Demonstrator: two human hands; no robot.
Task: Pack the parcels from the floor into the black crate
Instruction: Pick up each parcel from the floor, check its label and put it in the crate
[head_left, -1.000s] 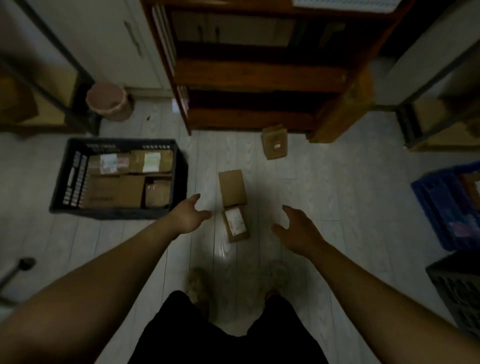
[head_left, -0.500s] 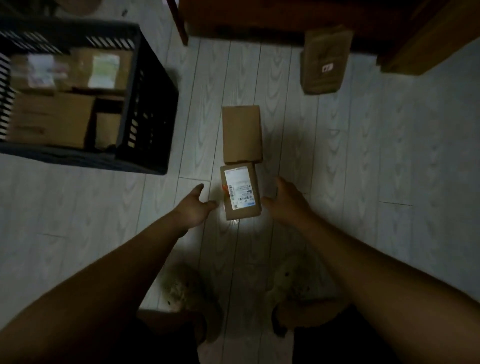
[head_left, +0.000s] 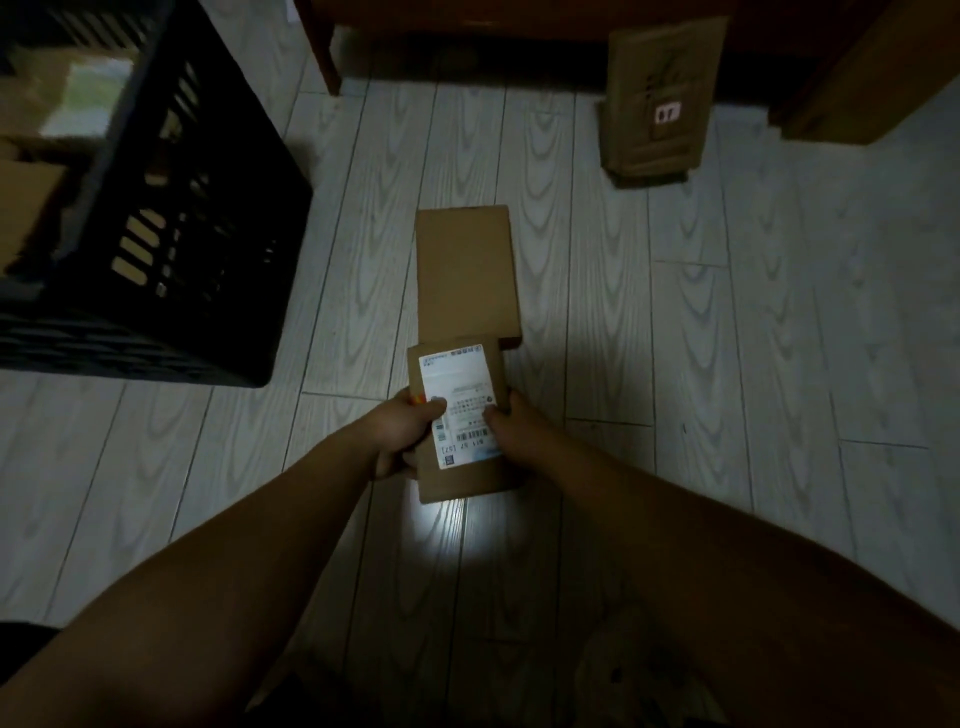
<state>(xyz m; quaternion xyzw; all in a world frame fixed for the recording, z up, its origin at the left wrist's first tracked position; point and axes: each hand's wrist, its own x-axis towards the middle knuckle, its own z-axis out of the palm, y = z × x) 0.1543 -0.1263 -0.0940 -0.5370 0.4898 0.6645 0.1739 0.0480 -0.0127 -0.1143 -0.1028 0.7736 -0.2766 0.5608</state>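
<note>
Illegible label (head_left: 457, 384) on parcel (head_left: 467, 486)

Dim indoor room, domestic or small storeroom in type. Pale wood-grain plank floor (head_left: 727, 364); dark wooden furniture (head_left: 323, 52) along the floor's far edge. Black crate (head_left: 208, 208) at the left, holding cardboard boxes (head_left: 26, 208); labelled parcel (head_left: 457, 410) and plain parcel (head_left: 467, 275) mid-floor, upright parcel (head_left: 660, 104) against the furniture.

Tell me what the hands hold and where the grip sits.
The labelled parcel, by its two long edges: left hand on the left edge, right hand on the right, around mid-length.
</note>
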